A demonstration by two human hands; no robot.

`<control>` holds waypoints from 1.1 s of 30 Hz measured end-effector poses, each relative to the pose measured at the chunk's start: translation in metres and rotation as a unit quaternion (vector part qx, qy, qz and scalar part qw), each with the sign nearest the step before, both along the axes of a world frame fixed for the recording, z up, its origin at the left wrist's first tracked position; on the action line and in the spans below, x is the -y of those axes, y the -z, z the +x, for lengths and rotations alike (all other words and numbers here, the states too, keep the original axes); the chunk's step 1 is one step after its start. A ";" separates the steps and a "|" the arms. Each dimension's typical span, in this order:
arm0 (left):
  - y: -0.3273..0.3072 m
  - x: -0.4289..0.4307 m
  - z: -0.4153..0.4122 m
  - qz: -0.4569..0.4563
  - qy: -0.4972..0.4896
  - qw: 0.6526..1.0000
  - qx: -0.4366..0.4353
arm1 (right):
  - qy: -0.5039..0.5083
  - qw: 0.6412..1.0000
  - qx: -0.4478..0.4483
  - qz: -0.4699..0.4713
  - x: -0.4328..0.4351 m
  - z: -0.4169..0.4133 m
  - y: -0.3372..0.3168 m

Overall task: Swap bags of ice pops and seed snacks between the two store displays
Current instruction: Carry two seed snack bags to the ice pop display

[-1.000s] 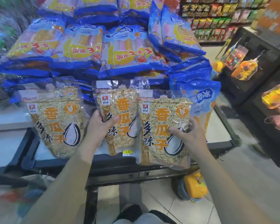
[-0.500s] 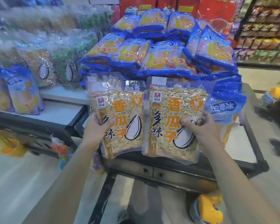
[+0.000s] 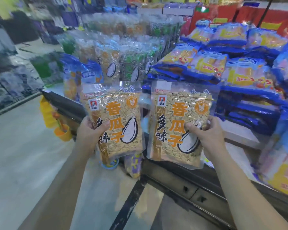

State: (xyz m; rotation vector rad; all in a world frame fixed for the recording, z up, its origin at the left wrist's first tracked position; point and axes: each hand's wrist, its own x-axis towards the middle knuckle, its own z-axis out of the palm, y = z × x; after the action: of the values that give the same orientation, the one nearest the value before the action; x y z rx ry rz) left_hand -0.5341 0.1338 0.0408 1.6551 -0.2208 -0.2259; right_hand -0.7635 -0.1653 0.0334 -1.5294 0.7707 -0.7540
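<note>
We've got 2 seed bags up in the air, upright, side by side w/ a gap btwn them. Our left hand (image 3: 88, 135) pinches the left seed bag (image 3: 115, 120) at its left edge, thumb on front. Our right hand (image 3: 206, 135) pinches the right seed bag (image 3: 178, 123) at its right edge. Ice pop bags (image 3: 211, 67) piled on the right counter (image 3: 239, 135); more seed bags (image 3: 116, 60) stand behind, blurry

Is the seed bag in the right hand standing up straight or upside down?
Upright: the seed bag has its clear top edge up and its print reads right way up.

Seed bag (image 3: 116, 120) in each hand (image 3: 88, 132)
</note>
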 end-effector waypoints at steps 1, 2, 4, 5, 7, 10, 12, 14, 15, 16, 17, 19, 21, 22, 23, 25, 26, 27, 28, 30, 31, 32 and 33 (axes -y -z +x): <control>0.001 -0.013 0.014 -0.006 -0.005 1.000 0.002 | 0.000 1.000 0.004 -0.005 -0.010 0.016 0.001; 0.002 -0.025 0.028 -0.012 -0.009 1.000 0.004 | -0.002 1.000 0.002 -0.010 -0.019 0.032 0.003; 0.000 -0.044 0.053 -0.022 -0.013 1.000 0.006 | -0.002 1.000 0.006 -0.007 -0.037 0.061 0.006; -0.002 -0.052 0.064 -0.027 -0.016 0.999 0.008 | -0.002 1.000 0.001 -0.010 -0.046 0.074 0.004; -0.003 -0.066 0.087 -0.031 -0.021 0.999 0.005 | 0.009 1.000 -0.005 -0.015 -0.060 0.099 0.002; -0.004 -0.079 0.121 -0.035 -0.025 0.999 0.003 | 0.027 0.999 -0.019 -0.024 -0.067 0.131 0.007; -0.004 -0.082 0.142 -0.032 -0.021 0.999 0.007 | 0.040 0.998 -0.028 -0.029 -0.074 0.150 0.002; -0.004 -0.080 0.162 -0.032 -0.024 0.999 0.011 | 0.044 0.998 -0.029 -0.019 -0.078 0.171 -0.003; -0.004 -0.078 0.171 -0.031 -0.025 0.999 0.013 | 0.039 0.999 -0.029 -0.015 -0.077 0.182 -0.002; -0.004 -0.074 0.181 -0.028 -0.026 0.999 0.014 | 0.040 0.999 -0.032 -0.015 -0.077 0.192 -0.003; -0.003 -0.070 0.190 -0.027 -0.028 0.999 0.016 | 0.042 0.999 -0.030 -0.016 -0.075 0.203 -0.002; -0.001 -0.061 0.212 -0.022 -0.028 0.999 0.022 | 0.055 0.998 -0.018 -0.014 -0.069 0.225 0.004; 0.002 -0.053 0.236 -0.005 -0.023 0.999 0.027 | 0.046 0.999 -0.016 -0.011 -0.063 0.247 0.004; 0.004 -0.048 0.249 0.003 -0.023 0.999 0.029 | 0.037 0.999 -0.016 -0.003 -0.058 0.257 0.005; 0.005 -0.044 0.262 0.009 -0.024 0.999 0.031 | 0.037 0.999 -0.014 0.001 -0.052 0.268 0.009; 0.005 -0.030 0.285 0.025 -0.019 0.999 0.040 | 0.050 0.998 -0.032 0.007 -0.042 0.286 0.013; 0.004 -0.022 0.296 0.032 -0.016 0.998 0.041 | 0.057 0.998 -0.037 0.012 -0.038 0.293 0.014; 0.004 -0.012 0.306 0.034 -0.014 0.998 0.041 | 0.064 0.997 -0.036 0.014 -0.032 0.301 0.018; 0.004 -0.003 0.317 0.030 -0.008 0.999 0.039 | 0.071 0.997 -0.035 0.019 -0.026 0.308 0.022; 0.005 0.016 0.335 0.025 0.015 0.999 0.038 | 0.081 0.996 -0.030 0.017 -0.018 0.321 0.026; 0.005 0.026 0.342 0.029 0.027 0.998 0.038 | 0.088 0.996 -0.029 0.014 -0.016 0.326 0.027; 0.005 0.034 0.349 0.033 0.043 0.998 0.037 | 0.096 0.995 -0.031 0.014 -0.014 0.329 0.028; 0.007 0.044 0.358 0.036 0.058 0.997 0.035 | 0.106 0.994 -0.031 0.016 -0.012 0.331 0.029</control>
State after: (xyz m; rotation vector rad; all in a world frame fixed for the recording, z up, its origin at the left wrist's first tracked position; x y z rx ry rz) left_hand -0.1760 0.0895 0.0340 1.7241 -0.3666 -0.2667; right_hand -0.4325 -0.1534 0.0044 -1.4627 0.9974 -0.8494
